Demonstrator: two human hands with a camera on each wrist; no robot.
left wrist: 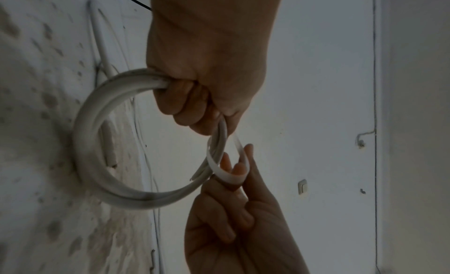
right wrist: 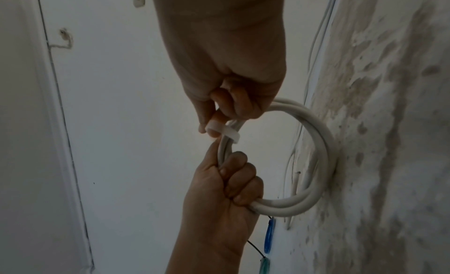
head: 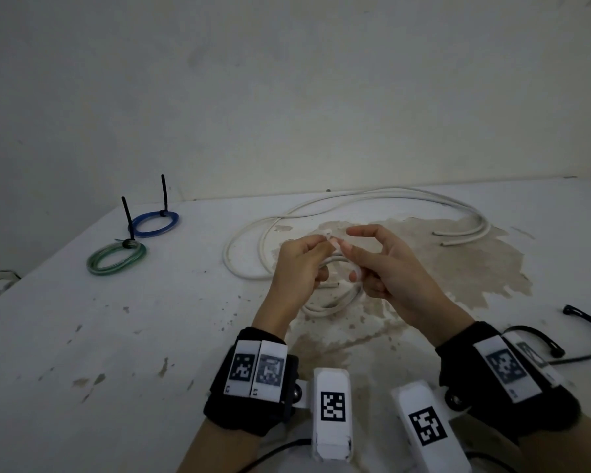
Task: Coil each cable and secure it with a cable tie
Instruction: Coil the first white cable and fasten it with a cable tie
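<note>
While your left hand [head: 299,268] curls its fingers round the white coil [left wrist: 97,139], the coil stands upright on its rim, its lower arc touching the tabletop [head: 82,336] near the middle of the near edge. Your right hand [head: 389,268] pinches the white tie [right wrist: 225,133], which loops loosely across the coil's strands beside your left fingers. Blue coil [head: 155,224] and green coil [head: 116,257] lie flat toward the far left corner, black tie tails pointing up.
</note>
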